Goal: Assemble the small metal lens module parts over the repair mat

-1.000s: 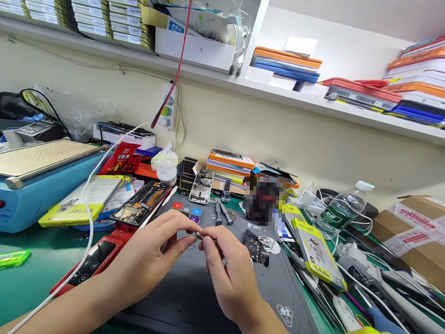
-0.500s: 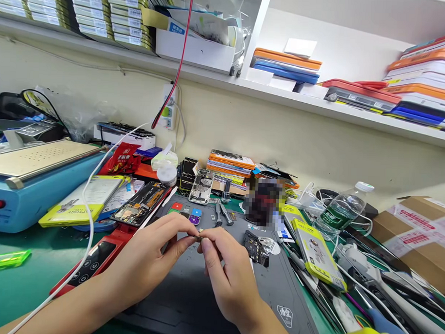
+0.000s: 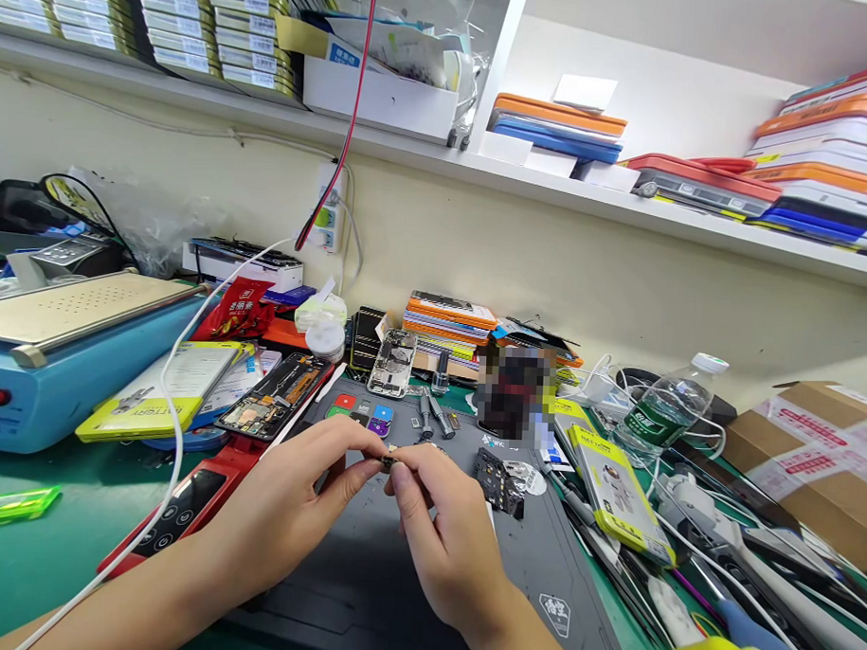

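Over the middle of the grey work mat [image 3: 368,569], my left hand [image 3: 306,501] and my right hand [image 3: 444,534] meet at their fingertips. Both pinch one small dark electronic part [image 3: 387,462] with gold-coloured spots; most of it is hidden by the fingers, so its exact kind cannot be made out. Just right of my right hand lies a black phone circuit board piece [image 3: 497,481] on the mat. Beyond the fingertips are two small screwdrivers [image 3: 437,415] and a coloured-square tray [image 3: 363,414].
An opened phone [image 3: 275,395] and a red device with buttons [image 3: 185,506] lie left, near a blue heating plate [image 3: 84,351]. A white phone frame [image 3: 393,363] is at the back. Yellow battery boxes [image 3: 619,493], tools and a water bottle [image 3: 668,409] crowd the right. A white cable [image 3: 178,430] crosses the left.
The small part has tilted slightly between my fingertips, so a little more of its face shows. Both hands have stayed in nearly the same place.
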Demonstrator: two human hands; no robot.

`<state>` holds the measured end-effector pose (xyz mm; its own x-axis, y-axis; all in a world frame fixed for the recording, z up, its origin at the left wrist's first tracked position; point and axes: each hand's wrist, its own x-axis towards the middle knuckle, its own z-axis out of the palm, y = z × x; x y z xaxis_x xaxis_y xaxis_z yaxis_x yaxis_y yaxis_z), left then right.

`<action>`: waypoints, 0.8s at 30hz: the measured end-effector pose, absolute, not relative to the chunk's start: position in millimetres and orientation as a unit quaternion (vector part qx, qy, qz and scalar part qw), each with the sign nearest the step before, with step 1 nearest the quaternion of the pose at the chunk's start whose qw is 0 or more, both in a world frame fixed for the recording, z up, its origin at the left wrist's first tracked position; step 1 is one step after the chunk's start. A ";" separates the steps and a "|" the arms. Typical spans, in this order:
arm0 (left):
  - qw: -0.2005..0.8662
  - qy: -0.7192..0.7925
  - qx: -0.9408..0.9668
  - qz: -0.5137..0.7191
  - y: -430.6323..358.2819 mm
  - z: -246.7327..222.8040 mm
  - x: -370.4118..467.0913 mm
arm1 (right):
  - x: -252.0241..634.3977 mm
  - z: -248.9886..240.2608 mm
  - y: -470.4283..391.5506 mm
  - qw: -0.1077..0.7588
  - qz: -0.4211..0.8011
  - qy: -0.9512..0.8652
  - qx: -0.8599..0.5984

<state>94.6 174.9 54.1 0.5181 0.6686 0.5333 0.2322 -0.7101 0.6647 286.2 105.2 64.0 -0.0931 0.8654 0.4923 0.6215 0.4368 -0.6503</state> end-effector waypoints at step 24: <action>0.282 0.264 0.830 0.402 174.0 56.0 93.8 | 286.9 61.1 104.4 0.448 0.189 -0.693 -0.533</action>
<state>93.8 174.0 56.0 0.5383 0.6646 0.5182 0.2108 -0.7015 0.6808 286.9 104.4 61.1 -0.0312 0.9077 0.4184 0.5687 0.3603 -0.7394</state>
